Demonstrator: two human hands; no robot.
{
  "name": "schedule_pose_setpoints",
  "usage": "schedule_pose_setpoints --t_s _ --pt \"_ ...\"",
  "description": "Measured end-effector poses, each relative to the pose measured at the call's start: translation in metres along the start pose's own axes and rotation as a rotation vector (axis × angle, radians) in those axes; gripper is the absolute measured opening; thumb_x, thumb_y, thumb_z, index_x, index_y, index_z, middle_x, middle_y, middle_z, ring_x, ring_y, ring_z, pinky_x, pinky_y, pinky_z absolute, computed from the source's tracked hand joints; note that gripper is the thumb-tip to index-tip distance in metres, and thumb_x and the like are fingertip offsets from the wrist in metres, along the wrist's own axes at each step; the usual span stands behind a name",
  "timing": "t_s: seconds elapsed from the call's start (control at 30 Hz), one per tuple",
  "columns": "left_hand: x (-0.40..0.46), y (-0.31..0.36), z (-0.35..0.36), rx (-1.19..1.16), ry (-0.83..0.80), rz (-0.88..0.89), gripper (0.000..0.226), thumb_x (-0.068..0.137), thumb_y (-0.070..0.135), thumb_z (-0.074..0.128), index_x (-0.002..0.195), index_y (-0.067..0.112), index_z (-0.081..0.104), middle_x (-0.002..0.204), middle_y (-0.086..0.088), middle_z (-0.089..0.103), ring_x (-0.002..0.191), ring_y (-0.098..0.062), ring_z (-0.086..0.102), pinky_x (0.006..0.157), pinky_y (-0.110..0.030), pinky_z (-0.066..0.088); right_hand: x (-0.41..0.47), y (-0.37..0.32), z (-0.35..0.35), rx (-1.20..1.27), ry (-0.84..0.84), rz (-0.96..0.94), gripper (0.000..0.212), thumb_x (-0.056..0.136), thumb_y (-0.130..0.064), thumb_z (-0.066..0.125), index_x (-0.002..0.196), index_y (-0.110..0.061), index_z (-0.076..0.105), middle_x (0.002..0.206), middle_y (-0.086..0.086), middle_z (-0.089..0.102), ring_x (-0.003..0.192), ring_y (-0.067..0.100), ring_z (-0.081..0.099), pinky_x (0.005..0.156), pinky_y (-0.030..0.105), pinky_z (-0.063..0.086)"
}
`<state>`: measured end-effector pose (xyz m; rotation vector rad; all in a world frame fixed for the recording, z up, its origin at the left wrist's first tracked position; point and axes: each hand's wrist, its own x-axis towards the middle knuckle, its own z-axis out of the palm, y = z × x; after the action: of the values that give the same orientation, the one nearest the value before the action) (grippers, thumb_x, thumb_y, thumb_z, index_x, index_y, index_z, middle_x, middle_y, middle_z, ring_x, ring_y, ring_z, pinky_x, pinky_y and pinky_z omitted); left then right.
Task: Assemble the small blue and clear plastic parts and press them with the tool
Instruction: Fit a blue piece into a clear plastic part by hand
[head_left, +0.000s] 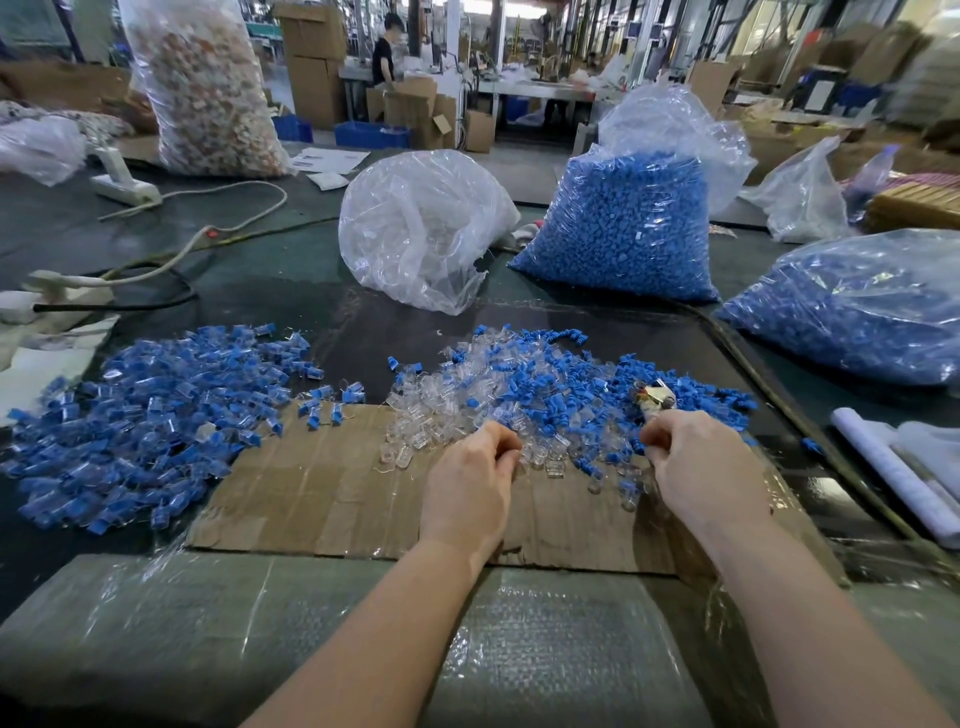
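- The left hand (470, 486) is resting at the near edge of the loose pile (550, 400) of blue and clear parts, its fingers (501, 441) curling inward among the clear parts; whether they are holding a part cannot be told
- The right hand (701, 467) is sitting at the right side of the same pile, its fingers curling around the tool (652, 400), whose metal head is sticking out beyond the hand and over the blue parts
- The loose pile is lying across the far edge of a cardboard sheet (332, 493) on the counter (291, 291)
- A second pile (156, 415) of joined blue-and-clear pieces is lying to the left, partly on the cardboard, apart from the loose pile
- A clear bag (421, 228) of clear parts is standing beyond the piles, with a bag of blue parts (623, 228) just to its right
- Another blue-filled bag (852, 317) is lying at the far right
- A white cable (208, 234) is running across the counter at left
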<state>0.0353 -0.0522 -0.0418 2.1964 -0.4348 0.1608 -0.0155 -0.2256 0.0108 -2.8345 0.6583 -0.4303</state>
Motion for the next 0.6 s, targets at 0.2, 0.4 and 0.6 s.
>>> schedule_pose_setpoints --t_s 0.2,0.4,0.6 --pt "0.0 0.0 0.0 -0.008 0.006 -0.003 0.01 0.094 0.02 0.052 0.098 0.022 0.061 0.086 0.009 0.062 0.08 -0.004 0.055 0.072 -0.015 0.044 0.007 -0.002 0.007 -0.081 0.001 0.013 0.015 0.091 -0.018 0.057 0.097 -0.027 0.067 0.098 -0.002 0.066 0.098 0.02 0.055 0.09 0.038 0.037" --pt "0.0 -0.001 0.0 -0.01 -0.003 -0.013 0.01 0.094 0.021 0.052 0.098 0.023 0.061 0.087 0.009 0.062 0.081 -0.005 0.056 0.075 -0.019 0.046 0.017 -0.007 0.011 -0.223 -0.063 0.088 0.023 0.089 -0.044 0.058 0.097 -0.024 0.067 0.094 -0.002 0.063 0.099 0.022 0.056 0.094 0.043 0.034" --pt "0.0 -0.001 0.0 -0.012 -0.001 -0.021 0.009 0.094 0.022 0.053 0.096 0.024 0.061 0.086 0.008 0.064 0.081 -0.007 0.057 0.075 -0.023 0.048 0.029 -0.012 0.015 -0.234 -0.128 0.128 0.014 0.087 -0.037 0.063 0.093 -0.024 0.066 0.081 -0.002 0.057 0.098 0.024 0.053 0.096 0.047 0.029"
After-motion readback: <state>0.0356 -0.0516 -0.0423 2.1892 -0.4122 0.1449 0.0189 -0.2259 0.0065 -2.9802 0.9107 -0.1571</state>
